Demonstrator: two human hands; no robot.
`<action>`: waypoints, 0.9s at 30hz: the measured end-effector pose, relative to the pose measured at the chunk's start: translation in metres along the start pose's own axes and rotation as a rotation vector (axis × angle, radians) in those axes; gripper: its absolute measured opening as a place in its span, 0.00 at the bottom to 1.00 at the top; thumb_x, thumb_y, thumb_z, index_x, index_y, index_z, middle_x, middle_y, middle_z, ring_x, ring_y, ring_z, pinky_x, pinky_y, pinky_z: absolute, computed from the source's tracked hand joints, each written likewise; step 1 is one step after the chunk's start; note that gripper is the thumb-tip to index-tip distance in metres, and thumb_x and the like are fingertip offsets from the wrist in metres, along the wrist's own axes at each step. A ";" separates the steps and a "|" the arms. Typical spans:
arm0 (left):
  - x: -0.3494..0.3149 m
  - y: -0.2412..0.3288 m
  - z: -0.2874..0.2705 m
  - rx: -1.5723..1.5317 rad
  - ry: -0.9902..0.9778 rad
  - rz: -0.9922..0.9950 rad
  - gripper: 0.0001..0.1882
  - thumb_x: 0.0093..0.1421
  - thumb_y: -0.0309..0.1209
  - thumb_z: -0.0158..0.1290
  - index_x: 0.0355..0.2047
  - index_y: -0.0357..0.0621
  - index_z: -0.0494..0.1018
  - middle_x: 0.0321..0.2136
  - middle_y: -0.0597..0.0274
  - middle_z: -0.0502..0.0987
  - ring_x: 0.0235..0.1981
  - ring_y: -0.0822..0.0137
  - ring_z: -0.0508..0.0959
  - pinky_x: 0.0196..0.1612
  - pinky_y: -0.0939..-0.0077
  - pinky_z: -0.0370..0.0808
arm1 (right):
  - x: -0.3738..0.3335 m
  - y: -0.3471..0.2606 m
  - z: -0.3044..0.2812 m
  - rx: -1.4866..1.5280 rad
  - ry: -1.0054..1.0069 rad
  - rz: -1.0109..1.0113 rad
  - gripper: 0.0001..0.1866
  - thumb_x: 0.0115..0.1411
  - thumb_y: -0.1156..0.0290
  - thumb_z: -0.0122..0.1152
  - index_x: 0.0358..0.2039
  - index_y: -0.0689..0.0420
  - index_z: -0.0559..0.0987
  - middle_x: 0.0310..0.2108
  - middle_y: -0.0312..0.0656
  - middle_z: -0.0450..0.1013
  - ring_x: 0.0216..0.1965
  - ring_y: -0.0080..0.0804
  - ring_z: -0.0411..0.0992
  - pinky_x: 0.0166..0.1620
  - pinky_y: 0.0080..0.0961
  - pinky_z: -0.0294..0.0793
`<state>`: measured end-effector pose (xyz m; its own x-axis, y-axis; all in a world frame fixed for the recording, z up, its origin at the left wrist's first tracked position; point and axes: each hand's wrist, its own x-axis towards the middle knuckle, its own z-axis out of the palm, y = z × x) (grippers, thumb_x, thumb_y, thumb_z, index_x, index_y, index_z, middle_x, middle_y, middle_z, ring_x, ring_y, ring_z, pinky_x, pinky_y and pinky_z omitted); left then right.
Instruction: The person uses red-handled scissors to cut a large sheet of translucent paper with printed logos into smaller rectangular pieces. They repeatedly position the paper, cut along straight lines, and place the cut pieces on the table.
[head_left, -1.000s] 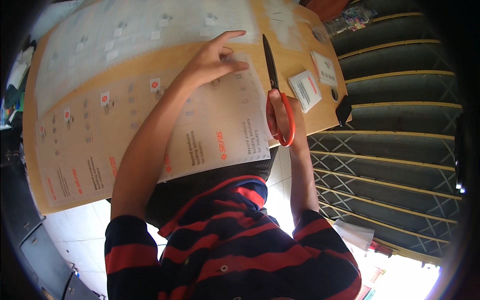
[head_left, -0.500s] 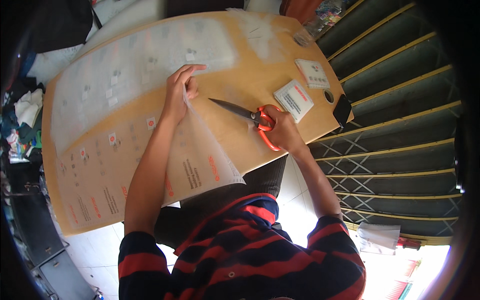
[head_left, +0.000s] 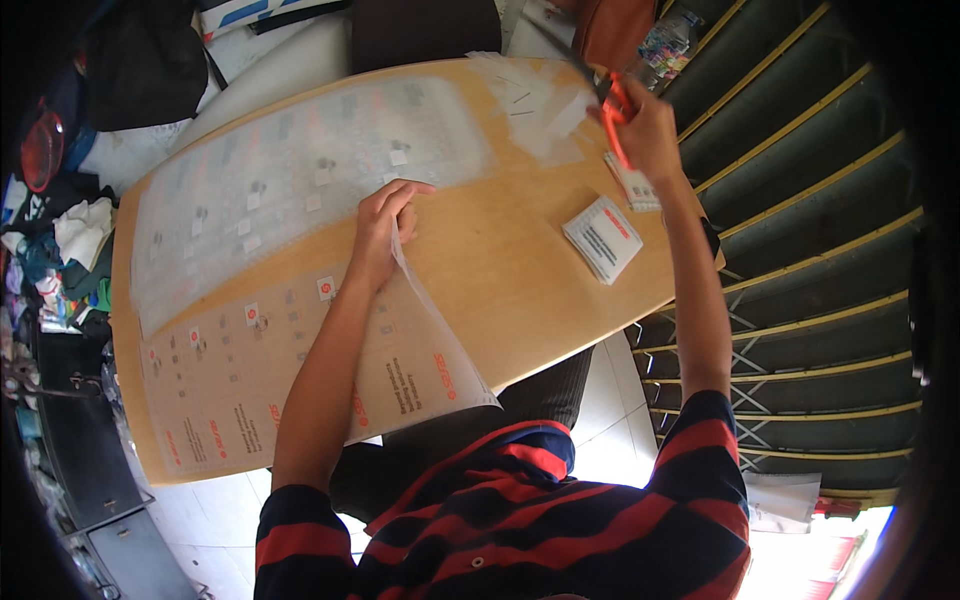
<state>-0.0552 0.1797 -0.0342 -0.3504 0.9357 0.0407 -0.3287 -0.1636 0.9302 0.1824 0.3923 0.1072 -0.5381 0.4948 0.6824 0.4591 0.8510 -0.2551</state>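
My left hand (head_left: 388, 232) pinches the upper right edge of a translucent printed plastic sheet (head_left: 300, 350), index finger stretched out. The sheet's right part is lifted off the table, and its lower corner hangs over the near edge. In my right hand (head_left: 645, 125) are scissors with orange handles (head_left: 617, 110), raised over the far right of the table, blades pointing away and blurred. Below that hand lies a stack of cut printed pieces (head_left: 603, 238), with a second stack (head_left: 632, 183) partly hidden behind my right forearm.
More translucent printed sheets (head_left: 300, 170) cover the far left of the wooden table (head_left: 500, 300). Thin clear offcuts (head_left: 530, 105) lie at its far right. A plastic bottle (head_left: 668, 45) stands beyond that corner. A dark slatted folding gate (head_left: 800, 270) runs along the right.
My right hand has swung the scissors away from the sheet, toward the far right corner. My left hand still holds the sheet; the whole view has shifted slightly.
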 end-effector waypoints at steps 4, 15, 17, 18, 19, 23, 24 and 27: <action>0.001 0.001 0.003 -0.006 -0.011 -0.019 0.15 0.64 0.37 0.48 0.37 0.37 0.76 0.08 0.74 0.54 0.11 0.79 0.51 0.18 0.78 0.48 | 0.046 0.053 0.015 -0.179 -0.029 0.047 0.19 0.49 0.69 0.67 0.44 0.54 0.77 0.33 0.53 0.77 0.37 0.55 0.75 0.38 0.42 0.74; 0.001 0.001 0.002 0.018 -0.044 0.020 0.19 0.66 0.41 0.45 0.36 0.35 0.75 0.07 0.76 0.52 0.09 0.81 0.49 0.17 0.81 0.48 | 0.009 0.097 0.087 -0.203 -0.321 0.163 0.17 0.48 0.60 0.69 0.35 0.58 0.79 0.32 0.53 0.76 0.36 0.53 0.75 0.38 0.41 0.72; 0.002 0.000 0.002 0.016 -0.044 0.019 0.19 0.66 0.41 0.45 0.36 0.35 0.75 0.07 0.76 0.52 0.09 0.81 0.49 0.17 0.80 0.48 | 0.003 0.099 0.089 -0.165 -0.330 0.142 0.19 0.48 0.59 0.69 0.35 0.58 0.79 0.31 0.53 0.76 0.35 0.53 0.75 0.37 0.41 0.72; 0.002 0.000 0.001 0.027 -0.045 0.019 0.19 0.66 0.40 0.45 0.36 0.36 0.75 0.08 0.75 0.53 0.10 0.80 0.50 0.17 0.80 0.49 | 0.002 0.099 0.087 -0.165 -0.340 0.136 0.19 0.48 0.58 0.70 0.35 0.58 0.79 0.30 0.53 0.76 0.35 0.53 0.75 0.37 0.41 0.72; 0.003 -0.001 0.001 0.037 -0.047 0.018 0.18 0.66 0.40 0.45 0.36 0.36 0.76 0.08 0.75 0.54 0.11 0.79 0.52 0.18 0.79 0.50 | 0.001 0.099 0.085 -0.166 -0.350 0.131 0.20 0.47 0.57 0.70 0.34 0.58 0.78 0.29 0.53 0.76 0.34 0.53 0.75 0.36 0.42 0.72; 0.003 -0.004 0.003 -0.009 -0.056 0.004 0.21 0.66 0.42 0.43 0.36 0.36 0.77 0.10 0.74 0.56 0.13 0.78 0.54 0.20 0.78 0.52 | -0.013 0.073 0.066 -0.187 -0.346 0.196 0.22 0.47 0.55 0.71 0.34 0.60 0.78 0.27 0.53 0.75 0.31 0.54 0.74 0.34 0.42 0.71; 0.004 -0.004 0.004 0.005 -0.060 0.019 0.22 0.67 0.43 0.43 0.36 0.36 0.77 0.11 0.73 0.57 0.13 0.78 0.55 0.20 0.78 0.53 | -0.018 0.063 0.059 -0.165 -0.324 0.204 0.23 0.48 0.55 0.71 0.33 0.61 0.77 0.25 0.52 0.74 0.29 0.50 0.74 0.33 0.40 0.70; 0.000 -0.003 0.001 0.071 -0.040 0.055 0.23 0.68 0.45 0.41 0.36 0.36 0.77 0.13 0.73 0.59 0.15 0.78 0.58 0.22 0.79 0.55 | -0.039 0.011 0.044 0.037 -0.314 0.313 0.23 0.50 0.54 0.71 0.32 0.63 0.76 0.21 0.47 0.71 0.24 0.36 0.70 0.30 0.34 0.68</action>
<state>-0.0535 0.1801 -0.0369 -0.3301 0.9381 0.1054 -0.2465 -0.1934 0.9496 0.1773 0.3903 0.0470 -0.5682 0.7543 0.3290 0.6117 0.6546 -0.4443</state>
